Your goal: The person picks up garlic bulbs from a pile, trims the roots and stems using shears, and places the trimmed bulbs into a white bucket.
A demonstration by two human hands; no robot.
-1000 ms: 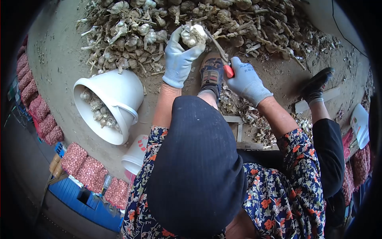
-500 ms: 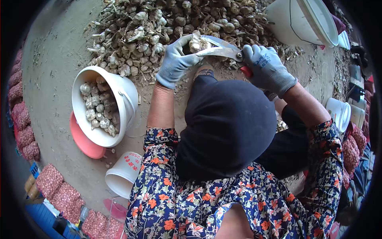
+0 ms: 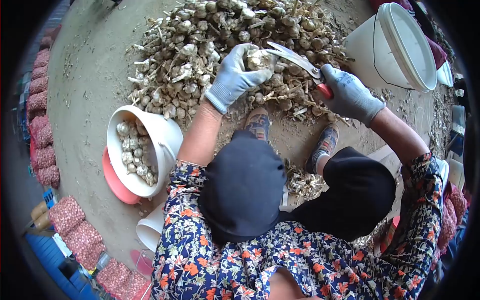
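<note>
My left hand (image 3: 234,76), in a grey glove, is closed around a garlic bulb (image 3: 258,61) held up over the garlic pile (image 3: 220,35). My right hand (image 3: 348,94), also gloved, grips red-handled shears (image 3: 298,62) whose open blades reach to the bulb. A white bucket (image 3: 165,137) partly filled with trimmed garlic bulbs stands tilted at my left, beside my knee.
A large white bucket (image 3: 395,45) lies at the upper right. Pink mesh sacks of garlic (image 3: 42,150) line the left edge and lower left. A small white cup (image 3: 149,231) and a pink lid (image 3: 114,182) sit by the bucket. Cut stalks (image 3: 300,182) lie between my feet.
The view has tilted and my feet show again. Both hands stay on the bulb and shears, shifted slightly right and down in the frame; the shear blades now reach the bulb from above.
</note>
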